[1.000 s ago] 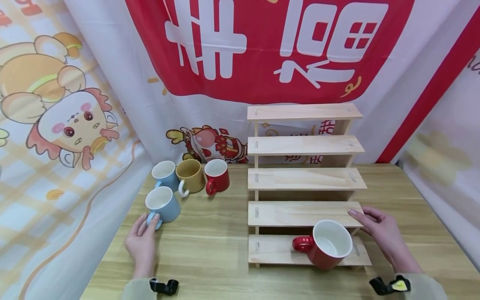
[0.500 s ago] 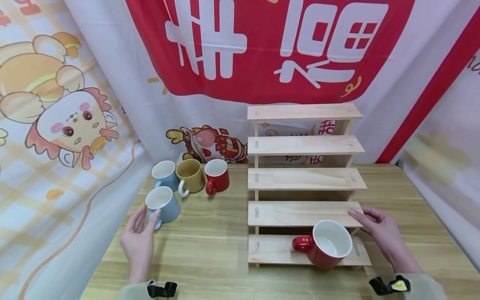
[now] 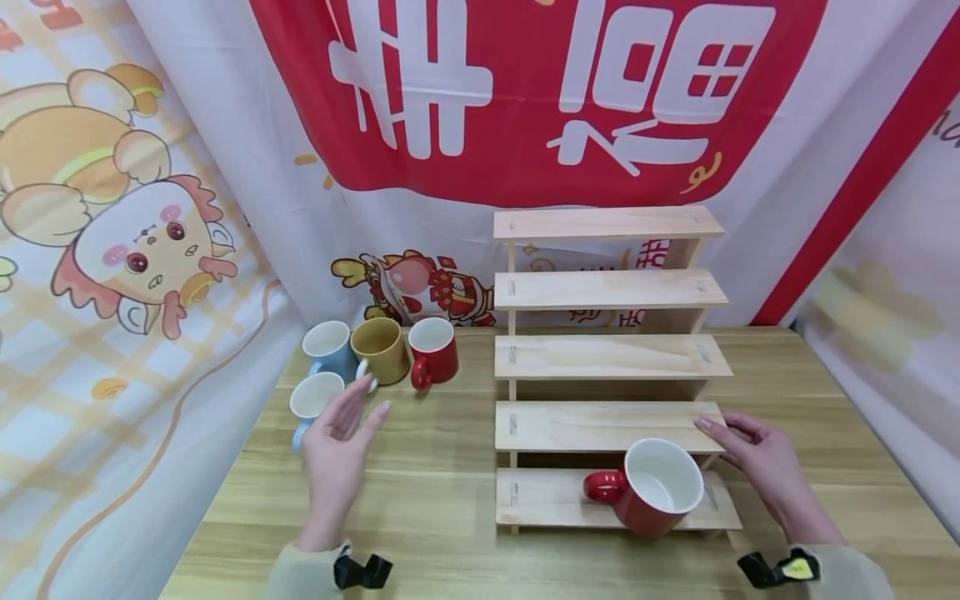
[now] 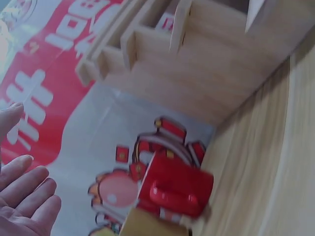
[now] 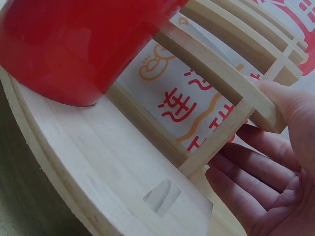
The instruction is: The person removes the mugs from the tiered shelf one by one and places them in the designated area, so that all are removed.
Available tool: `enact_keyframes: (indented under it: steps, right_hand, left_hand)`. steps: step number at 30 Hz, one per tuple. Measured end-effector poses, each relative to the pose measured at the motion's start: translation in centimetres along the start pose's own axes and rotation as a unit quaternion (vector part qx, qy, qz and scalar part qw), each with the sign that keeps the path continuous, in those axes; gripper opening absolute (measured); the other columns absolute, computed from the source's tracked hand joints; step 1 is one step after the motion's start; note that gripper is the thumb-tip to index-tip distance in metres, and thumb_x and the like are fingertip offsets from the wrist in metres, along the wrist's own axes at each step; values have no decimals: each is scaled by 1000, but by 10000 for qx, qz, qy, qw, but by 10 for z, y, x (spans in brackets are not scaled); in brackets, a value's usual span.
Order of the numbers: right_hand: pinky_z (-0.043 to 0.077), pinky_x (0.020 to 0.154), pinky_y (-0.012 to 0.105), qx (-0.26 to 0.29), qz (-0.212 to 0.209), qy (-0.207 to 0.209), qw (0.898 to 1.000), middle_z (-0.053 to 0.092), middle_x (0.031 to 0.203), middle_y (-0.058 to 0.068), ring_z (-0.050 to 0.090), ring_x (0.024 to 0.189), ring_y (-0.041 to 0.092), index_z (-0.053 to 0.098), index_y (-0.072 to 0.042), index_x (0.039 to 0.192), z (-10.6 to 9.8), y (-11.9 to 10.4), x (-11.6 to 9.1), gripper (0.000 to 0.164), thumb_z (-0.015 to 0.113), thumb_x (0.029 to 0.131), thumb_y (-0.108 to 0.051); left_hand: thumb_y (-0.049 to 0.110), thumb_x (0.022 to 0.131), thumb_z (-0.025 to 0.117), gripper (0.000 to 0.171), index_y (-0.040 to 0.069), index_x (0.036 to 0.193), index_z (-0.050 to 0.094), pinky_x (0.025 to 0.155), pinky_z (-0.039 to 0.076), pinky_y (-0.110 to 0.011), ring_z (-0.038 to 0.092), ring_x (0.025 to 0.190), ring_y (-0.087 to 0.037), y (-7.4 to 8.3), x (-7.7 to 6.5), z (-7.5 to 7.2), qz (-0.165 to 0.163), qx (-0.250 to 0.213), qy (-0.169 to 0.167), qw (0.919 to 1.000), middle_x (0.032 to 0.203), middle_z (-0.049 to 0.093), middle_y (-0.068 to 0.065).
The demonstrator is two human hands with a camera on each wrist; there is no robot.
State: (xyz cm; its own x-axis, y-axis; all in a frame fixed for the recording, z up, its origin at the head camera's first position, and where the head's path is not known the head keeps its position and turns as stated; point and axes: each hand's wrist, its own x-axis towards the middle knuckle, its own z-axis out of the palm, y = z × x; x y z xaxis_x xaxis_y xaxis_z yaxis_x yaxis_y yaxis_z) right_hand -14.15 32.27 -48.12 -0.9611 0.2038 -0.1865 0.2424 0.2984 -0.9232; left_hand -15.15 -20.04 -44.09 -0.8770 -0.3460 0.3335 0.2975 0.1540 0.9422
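My left hand (image 3: 339,458) is lifted off the mugs, fingers loosely extended and holding nothing. It partly covers the near light blue mug (image 3: 313,397) in the head view. Behind that stand another light blue mug (image 3: 330,354), a tan mug (image 3: 384,358) with a white handle and a small red mug (image 3: 441,358). My right hand (image 3: 768,462) grips the right end of the second step of a wooden tiered shelf (image 3: 585,427), thumb on top and fingers beneath. A larger red mug (image 3: 652,504) sits upright on the lowest step, handle to the left.
Above the lowest step rise several bare steps, such as the top one (image 3: 607,222). A printed cloth (image 3: 420,217) hangs close behind the shelf, with another (image 3: 127,375) along the left. The wooden table (image 3: 420,517) spans between the mugs and the shelf.
My left hand has let go of the near light blue mug's handle, opened and moved right. My right hand stays on the shelf, and the red mug on the step has not moved.
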Motion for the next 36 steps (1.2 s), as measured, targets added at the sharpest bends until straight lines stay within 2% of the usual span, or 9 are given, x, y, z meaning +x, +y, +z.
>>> enact_keyframes:
  steps: [6,11,18,25,28,30,32,36]
  right_hand:
    - [57,77,18,-99,62,-2,9999,67,111,-5,60,89,-8,51,8,138,0,-1,0,70,71,96,-44]
    - [57,77,18,-85,125,-44,9999,67,111,-5,60,90,-8,50,8,138,0,-2,1,71,70,96,-45]
    - [57,77,19,58,61,-19,10000,67,104,-12,61,90,-6,55,5,133,0,-1,0,63,72,96,-43]
    - [58,77,20,275,-234,-26,9993,68,99,-19,62,94,-5,58,3,130,1,-1,-1,56,72,97,-39]
    - [58,77,20,325,-258,-8,9991,68,99,-20,62,93,-5,59,1,128,1,-1,-1,51,72,97,-38]
    - [58,77,20,340,-250,-8,9991,68,99,-20,62,93,-5,60,-1,127,1,-1,-2,49,72,97,-38]
    - [58,77,20,325,-250,-13,9992,67,99,-20,62,94,-5,60,-1,128,1,-1,-2,50,72,97,-38]
    - [58,77,19,285,-245,-15,9993,67,99,-20,62,94,-6,58,1,129,0,0,-1,53,72,97,-38]
  left_hand:
    - [16,87,84,44,15,129,70,104,47,-27,61,124,-15,13,-12,31,164,-117,-915,9956,130,68,1]
    - [27,85,85,50,18,131,68,107,45,-29,59,126,-13,22,-32,58,56,-112,-1828,9831,134,65,4]
    - [28,84,86,49,22,130,69,109,44,-35,59,125,-13,32,-58,90,65,-253,-3059,9517,133,66,9]
    - [24,90,81,45,13,132,68,104,49,-38,62,121,-18,34,-78,117,189,-688,-4102,9092,131,68,-1]
    - [28,92,79,43,15,131,69,102,51,-36,63,120,-15,32,-85,128,137,-616,-4457,8930,129,68,2]
    - [32,92,79,42,18,130,70,101,51,-34,63,118,-12,30,-90,135,82,-500,-4596,8867,127,69,7]
    - [34,92,79,41,20,129,71,100,52,-33,64,116,-11,29,-93,140,-3,-411,-4649,8844,126,69,10]
    - [33,92,79,38,18,127,72,95,55,-33,66,111,-9,25,-97,150,-160,-469,-4610,8860,122,70,9]
